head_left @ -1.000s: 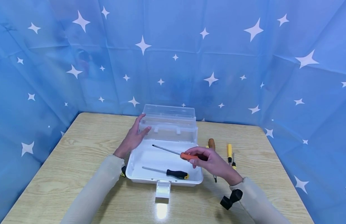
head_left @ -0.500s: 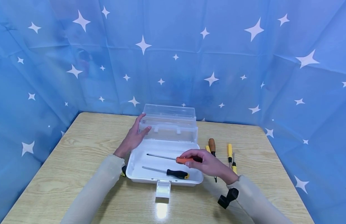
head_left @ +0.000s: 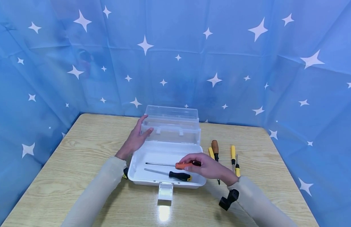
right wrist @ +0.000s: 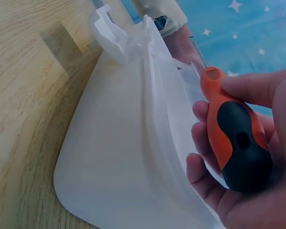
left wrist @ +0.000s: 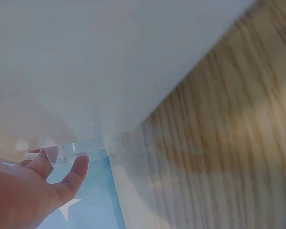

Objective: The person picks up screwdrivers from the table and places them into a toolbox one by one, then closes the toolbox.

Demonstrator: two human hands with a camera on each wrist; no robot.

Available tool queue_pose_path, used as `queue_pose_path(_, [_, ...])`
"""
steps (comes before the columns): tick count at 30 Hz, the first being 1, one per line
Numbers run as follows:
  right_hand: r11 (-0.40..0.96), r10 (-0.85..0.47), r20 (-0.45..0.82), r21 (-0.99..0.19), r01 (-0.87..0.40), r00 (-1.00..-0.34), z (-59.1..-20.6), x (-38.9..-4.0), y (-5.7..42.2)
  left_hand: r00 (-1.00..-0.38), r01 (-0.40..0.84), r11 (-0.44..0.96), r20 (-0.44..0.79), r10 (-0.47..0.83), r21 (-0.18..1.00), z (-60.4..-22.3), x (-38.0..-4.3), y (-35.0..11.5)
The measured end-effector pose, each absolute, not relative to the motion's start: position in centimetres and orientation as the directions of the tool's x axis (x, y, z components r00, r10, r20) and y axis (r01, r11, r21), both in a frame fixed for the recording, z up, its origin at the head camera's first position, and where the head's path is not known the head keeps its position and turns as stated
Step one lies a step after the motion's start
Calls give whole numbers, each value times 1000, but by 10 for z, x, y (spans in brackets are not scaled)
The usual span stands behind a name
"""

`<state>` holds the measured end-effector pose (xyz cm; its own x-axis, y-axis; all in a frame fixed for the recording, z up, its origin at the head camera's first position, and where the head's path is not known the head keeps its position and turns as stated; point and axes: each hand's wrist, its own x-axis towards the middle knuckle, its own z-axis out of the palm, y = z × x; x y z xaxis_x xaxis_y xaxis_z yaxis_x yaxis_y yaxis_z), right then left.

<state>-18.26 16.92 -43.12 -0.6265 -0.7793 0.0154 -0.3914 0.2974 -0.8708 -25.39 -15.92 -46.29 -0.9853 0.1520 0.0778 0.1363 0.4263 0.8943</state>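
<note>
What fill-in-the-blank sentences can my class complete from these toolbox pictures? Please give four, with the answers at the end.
1. The right hand holds an orange-and-____ screwdriver.
2. The person's ____ hand is at the transparent lid.
3. Inside the white toolbox, the second screwdriver is black with a ____ end on its handle.
4. In the head view, the brown-handled tool lies on the table to the ____ of the toolbox.

Missing words: black; left; yellow; right.
</note>
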Motion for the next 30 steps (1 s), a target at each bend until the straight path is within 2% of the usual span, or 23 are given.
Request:
queue_pose_path(8, [355, -787, -48, -851, -388, -615, -432, -182, 165, -985, 136, 420, 77, 155, 897, -463, -254, -159])
queue_pose_path(30, [434, -791, -92, -780, -450, -605, -438, -190, 142, -986, 130, 431, 73, 147, 893, -464, -255, -159])
